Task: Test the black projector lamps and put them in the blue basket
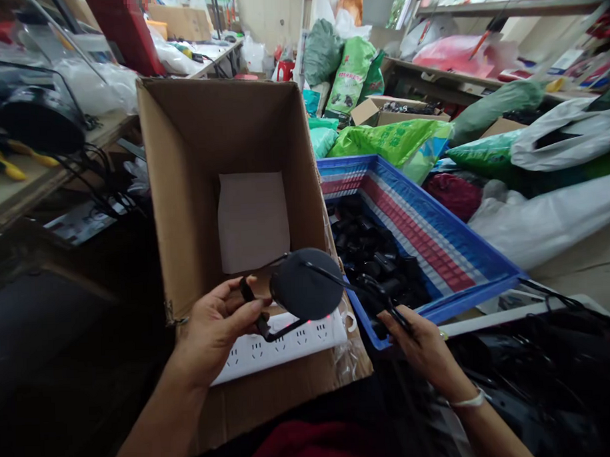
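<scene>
Head view: hands [216, 328] on black disc [307, 285]

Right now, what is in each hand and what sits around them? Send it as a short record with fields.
left hand: fingers pinch a black cable end, above the power strip
right hand: closed on a thin black cable
between hands: round black disc on that cable
power strip: white, on the near flap of the cardboard box, red light showing
cardboard box: open, white sheet inside
blue crate: right of the box, holds black parts
</scene>
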A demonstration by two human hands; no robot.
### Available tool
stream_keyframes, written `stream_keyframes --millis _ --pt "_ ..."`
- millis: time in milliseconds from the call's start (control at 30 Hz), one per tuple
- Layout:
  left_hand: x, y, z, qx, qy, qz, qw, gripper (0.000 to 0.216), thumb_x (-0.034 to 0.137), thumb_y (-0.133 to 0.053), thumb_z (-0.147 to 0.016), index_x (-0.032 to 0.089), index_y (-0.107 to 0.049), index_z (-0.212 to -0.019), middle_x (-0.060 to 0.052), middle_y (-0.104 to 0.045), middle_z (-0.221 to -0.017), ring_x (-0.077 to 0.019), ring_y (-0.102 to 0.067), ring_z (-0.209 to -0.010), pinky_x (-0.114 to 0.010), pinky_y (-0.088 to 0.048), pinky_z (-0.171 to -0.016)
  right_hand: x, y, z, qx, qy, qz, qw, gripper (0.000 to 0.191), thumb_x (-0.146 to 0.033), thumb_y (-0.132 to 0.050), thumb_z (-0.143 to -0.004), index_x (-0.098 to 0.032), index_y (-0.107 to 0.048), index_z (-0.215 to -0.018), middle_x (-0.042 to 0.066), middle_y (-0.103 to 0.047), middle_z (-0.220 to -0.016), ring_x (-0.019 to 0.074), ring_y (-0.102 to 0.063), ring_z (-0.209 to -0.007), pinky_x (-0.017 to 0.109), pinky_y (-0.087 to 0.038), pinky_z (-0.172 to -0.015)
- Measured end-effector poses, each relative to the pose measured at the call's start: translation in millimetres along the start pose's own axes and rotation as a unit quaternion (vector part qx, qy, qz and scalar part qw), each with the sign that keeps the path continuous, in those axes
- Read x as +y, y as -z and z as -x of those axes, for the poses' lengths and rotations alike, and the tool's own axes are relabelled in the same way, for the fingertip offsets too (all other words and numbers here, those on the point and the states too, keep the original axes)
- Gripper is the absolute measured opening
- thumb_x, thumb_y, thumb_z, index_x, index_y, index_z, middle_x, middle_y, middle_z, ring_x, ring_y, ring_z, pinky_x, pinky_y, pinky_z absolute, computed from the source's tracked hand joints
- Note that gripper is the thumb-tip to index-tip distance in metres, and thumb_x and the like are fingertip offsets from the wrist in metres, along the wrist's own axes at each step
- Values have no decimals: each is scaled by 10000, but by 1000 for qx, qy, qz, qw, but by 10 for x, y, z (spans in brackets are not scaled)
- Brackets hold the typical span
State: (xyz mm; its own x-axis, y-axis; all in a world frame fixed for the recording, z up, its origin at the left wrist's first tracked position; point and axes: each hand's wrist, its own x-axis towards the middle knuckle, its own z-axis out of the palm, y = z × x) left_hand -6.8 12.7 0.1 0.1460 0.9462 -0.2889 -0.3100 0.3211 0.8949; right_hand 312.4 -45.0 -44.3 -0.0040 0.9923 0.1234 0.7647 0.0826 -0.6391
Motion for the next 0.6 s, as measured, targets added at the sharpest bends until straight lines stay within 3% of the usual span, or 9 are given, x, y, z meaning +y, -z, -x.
stream_keyframes --millis 67,200,367,600 --pt "26 54 -2 -6 -16 50 999 494 267 -809 -600 139 -565 -1010 -60 -711 -827 -200 -666 -725 -267 -557 -551 -247 -64 -101 -17 19 -77 997 185 -309 -487 -886 -173 -606 -841 16 -593 -685 149 -564 -607 242 -455 -551" --pt "23 181 15 11 -48 96 994 417 209 -818 -597 155 -611 -955 -27 -704 -827 -186 -663 -716 -288 -581 -584 -528 -329 -281 -75 106 -176 976 141 -153 -552 -807 -160 -621 -930 66 -666 -903 182 -631 -817 281 -501 -723" --pt "-103 318 30 13 -49 107 993 360 185 -792 -640 164 -615 -952 -17 -687 -836 -156 -643 -708 -275 -582 -590 -492 -508 -359 -132 160 -146 967 259 -23 -454 -795 -164 -624 -929 67 -673 -911 163 -632 -843 268 -496 -746" --pt "-255 339 -50 31 -40 157 986 384 175 -830 -585 182 -627 -911 3 -676 -806 -132 -621 -671 -248 -581 -534 -427 -431 -397 -156 204 -93 962 250 -29 -437 -854 -171 -631 -921 74 -672 -931 156 -627 -878 259 -495 -782"
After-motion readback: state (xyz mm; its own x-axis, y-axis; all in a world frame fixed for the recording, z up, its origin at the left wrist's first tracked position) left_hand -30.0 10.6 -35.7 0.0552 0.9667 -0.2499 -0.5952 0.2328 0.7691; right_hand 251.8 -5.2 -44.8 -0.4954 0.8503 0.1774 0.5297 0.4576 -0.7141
